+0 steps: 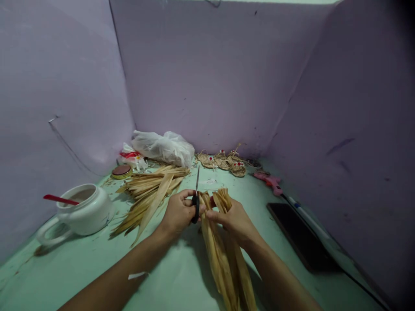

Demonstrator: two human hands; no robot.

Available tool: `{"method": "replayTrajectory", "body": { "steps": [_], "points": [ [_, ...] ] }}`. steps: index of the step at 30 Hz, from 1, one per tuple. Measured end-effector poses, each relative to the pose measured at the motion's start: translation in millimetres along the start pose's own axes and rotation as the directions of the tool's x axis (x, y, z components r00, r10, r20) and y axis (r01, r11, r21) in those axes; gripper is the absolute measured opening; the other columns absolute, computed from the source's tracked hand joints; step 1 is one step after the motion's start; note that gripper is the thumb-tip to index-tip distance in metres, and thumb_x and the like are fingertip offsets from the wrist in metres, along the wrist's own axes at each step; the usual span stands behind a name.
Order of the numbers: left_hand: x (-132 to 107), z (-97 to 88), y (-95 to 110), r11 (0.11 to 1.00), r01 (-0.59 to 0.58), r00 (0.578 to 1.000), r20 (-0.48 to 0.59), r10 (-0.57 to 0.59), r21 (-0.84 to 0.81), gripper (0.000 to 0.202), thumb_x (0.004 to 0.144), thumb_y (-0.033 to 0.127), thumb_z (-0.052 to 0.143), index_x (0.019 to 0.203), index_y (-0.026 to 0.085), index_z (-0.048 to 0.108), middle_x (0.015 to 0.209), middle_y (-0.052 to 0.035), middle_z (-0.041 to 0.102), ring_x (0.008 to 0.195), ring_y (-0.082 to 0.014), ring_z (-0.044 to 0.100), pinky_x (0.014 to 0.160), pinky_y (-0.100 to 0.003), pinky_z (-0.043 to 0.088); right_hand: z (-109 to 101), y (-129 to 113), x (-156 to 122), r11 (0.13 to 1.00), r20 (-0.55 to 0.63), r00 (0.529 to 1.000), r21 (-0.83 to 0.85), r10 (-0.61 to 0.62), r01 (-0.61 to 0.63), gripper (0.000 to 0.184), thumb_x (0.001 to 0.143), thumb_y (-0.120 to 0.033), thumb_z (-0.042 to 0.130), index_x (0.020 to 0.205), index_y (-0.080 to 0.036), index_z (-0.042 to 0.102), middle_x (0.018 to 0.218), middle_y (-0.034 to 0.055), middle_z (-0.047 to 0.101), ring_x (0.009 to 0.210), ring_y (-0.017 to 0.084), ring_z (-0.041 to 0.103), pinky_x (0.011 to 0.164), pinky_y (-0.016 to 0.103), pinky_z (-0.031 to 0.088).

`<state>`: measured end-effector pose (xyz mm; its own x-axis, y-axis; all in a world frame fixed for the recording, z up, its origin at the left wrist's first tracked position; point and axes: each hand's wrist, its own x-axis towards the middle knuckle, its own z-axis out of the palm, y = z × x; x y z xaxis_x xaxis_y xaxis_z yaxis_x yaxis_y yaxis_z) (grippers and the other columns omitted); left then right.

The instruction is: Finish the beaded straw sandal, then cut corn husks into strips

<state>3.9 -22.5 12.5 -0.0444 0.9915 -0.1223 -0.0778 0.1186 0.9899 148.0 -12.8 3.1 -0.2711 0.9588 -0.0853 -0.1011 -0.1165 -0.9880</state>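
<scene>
Green tabletop (175, 276), and over its front centre a bundle of long dried leaves (215, 255), running toward the wearer: probably light, papery, apt to split, best pinched near the far ends. Right hand (238, 218) grasps them there; left hand (178, 211), alongside, holds scissors (195, 201), blades pointing away; cannot tell whether its fingertips also pinch leaf.

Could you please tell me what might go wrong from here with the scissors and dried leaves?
The scissors in the left hand sit close to the right hand, so a slip might nick a finger. The dried leaves it holds could split if pulled hard. The white mug stands on the left hand's side, so a wide swing might knock it.
</scene>
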Motion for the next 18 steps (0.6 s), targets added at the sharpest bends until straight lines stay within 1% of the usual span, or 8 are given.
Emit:
{"method": "replayTrajectory", "body": {
  "steps": [2,3,5,7,9,14,16,18],
  "points": [
    [-0.2,-0.9,-1.3,1.0,-0.004,0.999,0.049,0.005,-0.02,0.046,0.046,0.026,0.072,0.086,0.011,0.054,0.042,0.0053,0.053,0.033,-0.0079,0.045,0.029,-0.015,0.025,2.0,0.7,-1.4,0.999,0.074,0.997,0.04,0.006,-0.009,0.038,0.051,-0.025,0.075,0.084,-0.017,0.06,0.069,0.0015,0.065,0.064,0.018,0.059,0.057,0.027,0.044],
    [0.4,-1.8,-1.6,0.999,-0.001,0.998,0.063,0.003,-0.033,0.045,0.046,0.025,0.07,0.086,0.011,0.055,0.041,0.0056,0.053,0.033,-0.0078,0.045,0.029,-0.015,0.024,1.5,1.9,-1.5,0.999,0.079,0.997,0.049,0.019,-0.023,0.037,0.053,-0.027,0.074,0.085,-0.016,0.06,0.068,0.0013,0.064,0.063,0.018,0.058,0.056,0.027,0.043],
    [2.2,-3.9,-1.6,0.998,0.012,0.998,0.064,-0.008,-0.057,0.044,0.046,0.022,0.069,0.087,0.012,0.054,0.041,0.0064,0.051,0.033,-0.0074,0.045,0.031,-0.015,0.023,-1.7,5.0,-0.3,0.998,0.028,0.998,0.026,0.048,-0.048,0.032,0.055,-0.03,0.073,0.081,-0.016,0.06,0.058,-0.0016,0.059,0.051,0.013,0.051,0.048,0.023,0.038],
    [3.8,-5.5,-1.7,0.997,0.031,0.999,0.045,-0.028,-0.069,0.045,0.045,0.021,0.068,0.087,0.013,0.054,0.041,0.0071,0.051,0.033,-0.0073,0.045,0.032,-0.015,0.023,-5.9,7.7,1.8,0.998,-0.049,0.996,-0.007,0.068,-0.068,0.028,0.053,-0.032,0.074,0.07,-0.015,0.058,0.047,-0.0058,0.049,0.04,0.007,0.038,0.04,0.021,0.027],
    [5.1,-6.1,-2.3,0.997,0.043,0.999,0.034,-0.041,-0.063,0.044,0.045,0.022,0.068,0.086,0.014,0.053,0.041,0.0079,0.05,0.033,-0.0074,0.045,0.032,-0.015,0.024,-8.4,8.8,3.4,0.997,-0.083,0.994,-0.015,0.077,-0.078,0.029,0.052,-0.034,0.074,0.061,-0.016,0.053,0.041,-0.008,0.041,0.037,0.005,0.029,0.038,0.02,0.019],
    [9.6,-8.6,-4.1,1.0,-0.001,0.998,-0.056,0.002,0.005,0.038,0.047,0.016,0.062,0.084,0.013,0.053,0.04,0.0089,0.049,0.033,-0.0062,0.043,0.033,-0.015,0.026,-10.5,7.5,5.4,0.99,-0.115,0.984,0.063,0.135,-0.129,0.029,0.052,-0.033,0.071,0.053,-0.018,0.046,0.035,-0.0082,0.036,0.034,0.004,0.027,0.036,0.019,0.018],
    [12.8,-12.2,-4.0,1.0,-0.01,0.995,-0.103,0.012,0.025,0.037,0.047,0.014,0.059,0.084,0.013,0.054,0.039,0.0089,0.049,0.03,-0.0049,0.039,0.032,-0.014,0.023,-14.4,7.1,7.6,0.984,-0.145,0.975,0.088,0.169,-0.157,0.024,0.054,-0.031,0.068,0.054,-0.017,0.049,0.033,-0.0075,0.036,0.033,0.004,0.027,0.035,0.019,0.018],
    [16.6,-17.3,-3.5,1.0,-0.012,0.993,-0.12,0.014,0.022,0.036,0.047,0.013,0.057,0.083,0.012,0.054,0.037,0.0089,0.048,0.029,-0.0045,0.037,0.03,-0.014,0.02,-20.2,7.1,10.7,0.976,-0.172,0.964,0.108,0.204,-0.187,0.018,0.057,-0.029,0.066,0.061,-0.013,0.058,0.033,-0.0075,0.035,0.033,0.004,0.026,0.033,0.018,0.017]
  ]
}}
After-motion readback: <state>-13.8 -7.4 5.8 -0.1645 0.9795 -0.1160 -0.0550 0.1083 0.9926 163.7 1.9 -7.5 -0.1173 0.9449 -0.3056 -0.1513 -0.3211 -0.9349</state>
